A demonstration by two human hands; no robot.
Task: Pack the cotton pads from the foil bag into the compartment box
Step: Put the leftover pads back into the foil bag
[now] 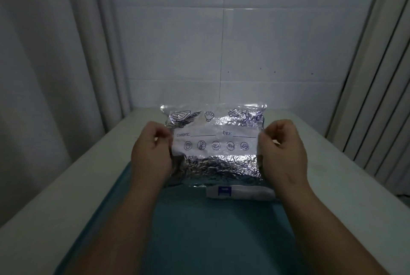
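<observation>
A crinkled silver foil bag [214, 165] with a white label and blue food drawings is held up above the table, its printed face toward me. My left hand [150, 155] grips its left edge and my right hand [282, 152] grips its right edge. The bag's zip strip with a blue slider [239, 192] hangs at its lower edge, on the right. The bag looks shut and no cotton pads show. No compartment box is in view.
A teal cloth [213, 230] covers the middle of a white table [66, 186] below my arms. A white tiled wall [244, 41] stands close behind. Curtains [55, 52] hang at the left, vertical slats [381, 97] at the right.
</observation>
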